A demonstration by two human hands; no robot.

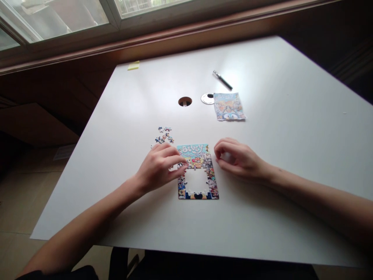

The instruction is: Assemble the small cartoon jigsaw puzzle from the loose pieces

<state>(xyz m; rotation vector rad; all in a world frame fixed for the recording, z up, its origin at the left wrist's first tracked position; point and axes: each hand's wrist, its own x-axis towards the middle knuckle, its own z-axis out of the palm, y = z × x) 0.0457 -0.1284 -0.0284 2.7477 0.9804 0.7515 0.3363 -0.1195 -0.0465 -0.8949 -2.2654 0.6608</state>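
Observation:
A partly assembled jigsaw puzzle [215, 186] lies on the white table, its border and upper rows joined around a gap in the middle. My left hand [160, 165] reaches over the puzzle's left edge, thumb and fingertips pinched together at the gap's upper left; what they hold, if anything, is too small to make out. Loose puzzle pieces [164, 138] lie just beyond that hand. My right hand [240, 159] rests on the table right of the puzzle, its fingers curled toward the thumb, with no piece visible in them.
A creased picture sheet [230, 106] lies beyond the puzzle, partly over a round silver cover [207, 98]. Left of it is a round hole [185, 102] in the table [116, 116]. A dark pen [223, 80] and a yellow sticky note [133, 65] lie farther back.

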